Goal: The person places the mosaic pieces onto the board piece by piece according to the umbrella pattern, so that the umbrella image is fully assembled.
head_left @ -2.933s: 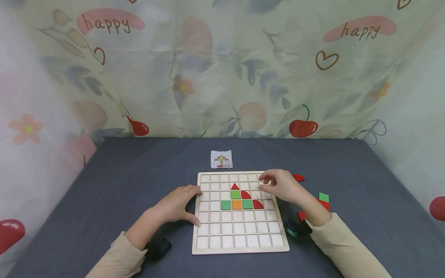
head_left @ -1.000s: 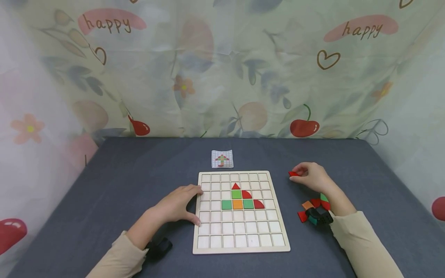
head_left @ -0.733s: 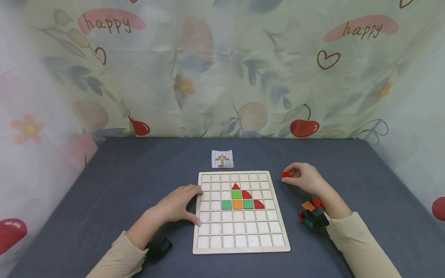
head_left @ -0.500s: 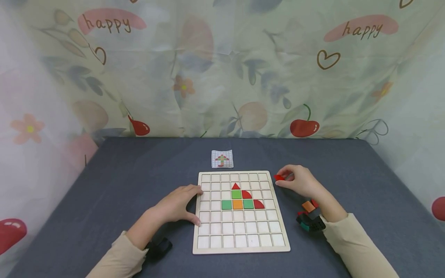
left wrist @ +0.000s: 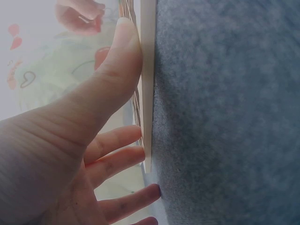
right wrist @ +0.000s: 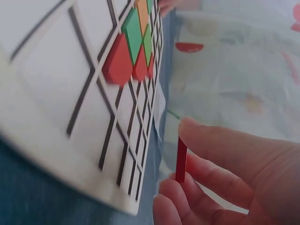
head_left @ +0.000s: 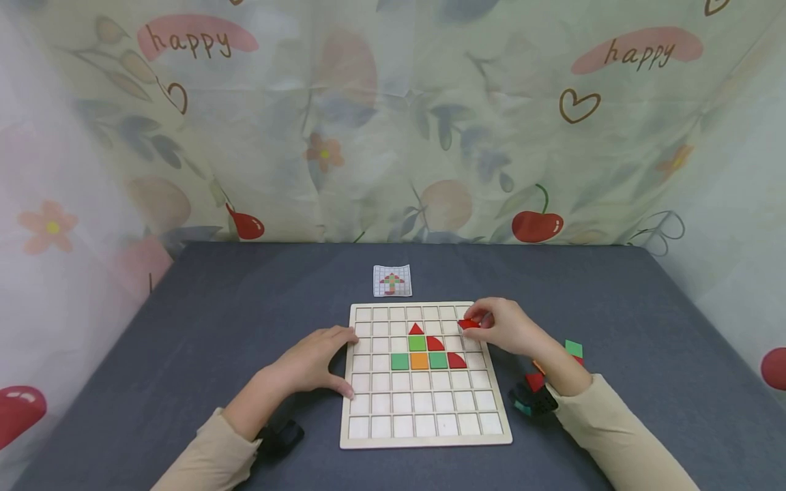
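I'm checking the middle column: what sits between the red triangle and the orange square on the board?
In the head view, a single light green square lies between the red triangle and the orange square.

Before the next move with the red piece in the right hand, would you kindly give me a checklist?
1. Red piece pinched in the right hand: ok.
2. Left hand touching the left edge of the board: ok.
3. Board flat on the table: ok.
4. Picture card uncovered beyond the board: ok.
5. Red piece set down: not ok, held above the board.
6. Red piece's full outline: cannot tell, fingers cover part.
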Motion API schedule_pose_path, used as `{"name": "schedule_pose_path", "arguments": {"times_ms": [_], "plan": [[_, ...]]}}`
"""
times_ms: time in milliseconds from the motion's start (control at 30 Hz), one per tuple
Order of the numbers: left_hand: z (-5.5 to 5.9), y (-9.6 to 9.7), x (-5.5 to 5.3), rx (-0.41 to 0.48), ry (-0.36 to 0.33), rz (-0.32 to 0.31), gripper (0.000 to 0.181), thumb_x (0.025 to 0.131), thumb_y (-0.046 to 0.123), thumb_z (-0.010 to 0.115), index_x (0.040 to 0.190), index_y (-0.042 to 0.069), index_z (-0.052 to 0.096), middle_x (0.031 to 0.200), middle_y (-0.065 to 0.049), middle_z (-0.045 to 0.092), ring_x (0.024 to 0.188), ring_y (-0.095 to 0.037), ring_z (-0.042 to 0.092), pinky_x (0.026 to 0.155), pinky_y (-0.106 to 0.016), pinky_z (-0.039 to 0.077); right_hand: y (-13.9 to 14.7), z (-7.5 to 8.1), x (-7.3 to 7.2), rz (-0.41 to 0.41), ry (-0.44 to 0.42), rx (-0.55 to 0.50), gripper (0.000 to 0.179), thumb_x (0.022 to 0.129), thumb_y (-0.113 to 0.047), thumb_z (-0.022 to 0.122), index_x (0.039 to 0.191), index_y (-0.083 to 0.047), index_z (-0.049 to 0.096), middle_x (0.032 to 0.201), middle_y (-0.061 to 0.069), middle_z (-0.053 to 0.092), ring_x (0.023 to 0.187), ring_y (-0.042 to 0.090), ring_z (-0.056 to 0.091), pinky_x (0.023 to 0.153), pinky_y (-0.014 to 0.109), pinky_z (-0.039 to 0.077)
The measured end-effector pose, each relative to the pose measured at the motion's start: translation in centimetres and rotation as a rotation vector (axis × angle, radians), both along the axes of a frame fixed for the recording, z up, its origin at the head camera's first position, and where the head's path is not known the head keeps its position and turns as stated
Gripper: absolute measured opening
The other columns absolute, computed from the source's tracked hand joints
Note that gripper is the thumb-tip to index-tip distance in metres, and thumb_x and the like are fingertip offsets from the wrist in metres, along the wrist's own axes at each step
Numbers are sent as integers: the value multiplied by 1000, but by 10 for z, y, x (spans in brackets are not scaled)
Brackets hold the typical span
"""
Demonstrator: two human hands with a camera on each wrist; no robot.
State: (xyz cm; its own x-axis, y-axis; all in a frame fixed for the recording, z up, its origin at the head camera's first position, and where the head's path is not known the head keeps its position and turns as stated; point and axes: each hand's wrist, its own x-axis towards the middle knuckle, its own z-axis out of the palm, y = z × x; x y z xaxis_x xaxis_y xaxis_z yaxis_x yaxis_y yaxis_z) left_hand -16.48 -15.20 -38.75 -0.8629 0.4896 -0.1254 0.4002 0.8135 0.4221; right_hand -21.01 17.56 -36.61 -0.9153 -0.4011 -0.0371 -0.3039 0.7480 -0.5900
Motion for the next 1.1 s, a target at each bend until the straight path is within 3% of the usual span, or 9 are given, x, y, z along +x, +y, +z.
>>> {"name": "schedule_pose_path", "arguments": {"times_ms": [300,600,933,1100], "plan": [[-1,0,-1,-5,-2,1,85,61,45,83,130,6,49,138,-13,48,126,-33,45,105,-48,37,-25,-2,-1,92,-9,3,25,80,-18,74,99,-5,67,88,7,63,77,14,54,62,22,46],[-1,0,-1,-7,-8,0,85,62,45,82,130,6,49,138,-13,48,128,-33,44,106,-49,36,-50,-4,1,197,-38,-7,23,81,-16,72,102,-7,68,90,5,65,72,12,54,62,20,48],[-1,0,-1,-12,-9,7,85,61,45,83,130,7,49,137,-12,49,126,-31,45,106,-47,36,-76,-8,2,250,11,32,22,82,-19,71,102,-10,71,92,2,64,70,10,49,65,20,41],[-1,1,-1,-12,-15,9,85,62,46,82,129,7,50,137,-12,49,126,-31,45,107,-47,36,-85,-8,1,235,20,59,23,81,-19,73,102,-10,71,90,1,63,72,10,47,66,21,41]]}}
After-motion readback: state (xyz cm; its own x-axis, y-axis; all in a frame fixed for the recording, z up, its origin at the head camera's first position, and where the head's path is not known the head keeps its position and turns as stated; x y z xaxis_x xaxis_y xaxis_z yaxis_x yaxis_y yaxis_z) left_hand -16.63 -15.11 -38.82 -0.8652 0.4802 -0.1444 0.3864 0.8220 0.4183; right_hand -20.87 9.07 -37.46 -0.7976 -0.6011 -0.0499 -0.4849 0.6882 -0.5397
